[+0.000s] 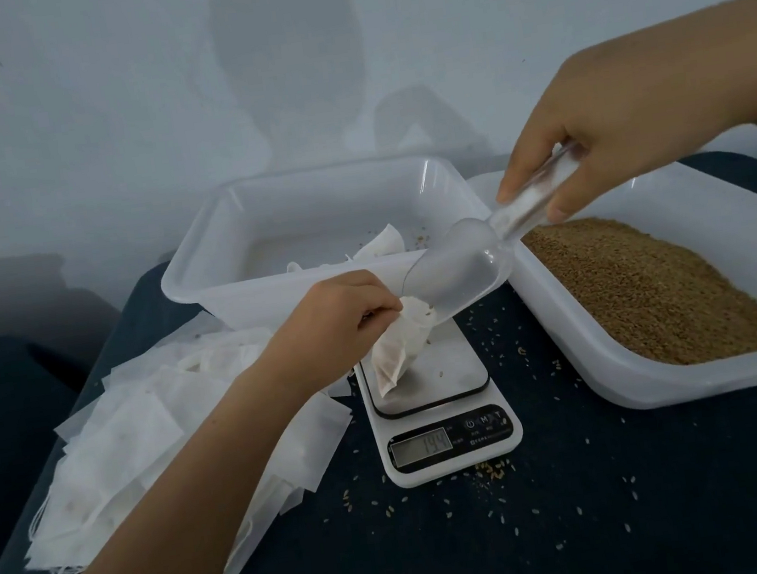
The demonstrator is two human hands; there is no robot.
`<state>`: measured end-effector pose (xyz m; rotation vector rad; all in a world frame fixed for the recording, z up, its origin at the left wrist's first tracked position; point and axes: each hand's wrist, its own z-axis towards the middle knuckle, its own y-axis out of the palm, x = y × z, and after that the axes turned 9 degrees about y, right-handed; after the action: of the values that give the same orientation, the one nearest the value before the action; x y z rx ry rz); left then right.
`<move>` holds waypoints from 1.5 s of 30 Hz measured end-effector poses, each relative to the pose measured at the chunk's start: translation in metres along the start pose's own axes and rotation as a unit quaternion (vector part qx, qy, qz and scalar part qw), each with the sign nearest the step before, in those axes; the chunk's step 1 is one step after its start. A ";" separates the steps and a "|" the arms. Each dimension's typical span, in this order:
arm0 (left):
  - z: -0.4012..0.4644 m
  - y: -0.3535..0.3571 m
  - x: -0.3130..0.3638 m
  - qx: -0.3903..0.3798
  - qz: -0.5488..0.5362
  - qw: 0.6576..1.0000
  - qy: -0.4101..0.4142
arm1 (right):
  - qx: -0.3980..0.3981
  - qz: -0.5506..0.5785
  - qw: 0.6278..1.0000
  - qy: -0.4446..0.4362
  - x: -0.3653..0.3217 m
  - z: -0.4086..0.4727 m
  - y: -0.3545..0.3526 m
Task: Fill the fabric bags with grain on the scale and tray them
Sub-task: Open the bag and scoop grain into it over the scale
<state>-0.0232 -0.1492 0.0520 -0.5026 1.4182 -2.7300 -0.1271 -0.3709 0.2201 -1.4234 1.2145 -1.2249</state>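
Head view: scale (435,404) readout blurred

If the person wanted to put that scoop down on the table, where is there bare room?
The widest bare cloth lies in front of the scale, below the grain tray, with only scattered grains on it. A narrow strip runs between scale and grain tray. The left is crowded with empty bags; behind the scale stands the white tray.

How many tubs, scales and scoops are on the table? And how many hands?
Tubs: 2, one with grain, one nearly empty
Scale: 1
Scoop: 1
Hands: 2, left hand and right hand
Total: 6
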 end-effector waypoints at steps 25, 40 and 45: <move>0.013 0.041 0.015 -0.065 -0.012 0.998 -0.007 | 0.186 0.585 0.770 0.174 0.023 -0.034 0.154; -0.022 0.029 0.010 0.022 -0.023 0.996 -0.085 | 0.127 0.362 0.826 0.412 0.020 -0.024 0.185; -0.028 0.028 0.012 0.024 -0.013 0.996 -0.083 | -0.002 0.327 0.847 0.419 0.024 -0.017 0.189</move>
<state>-0.0468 -0.1453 0.0181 -0.7307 1.3127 -2.6631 -0.1677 -0.4218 0.0404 -0.3132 2.0589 -1.3440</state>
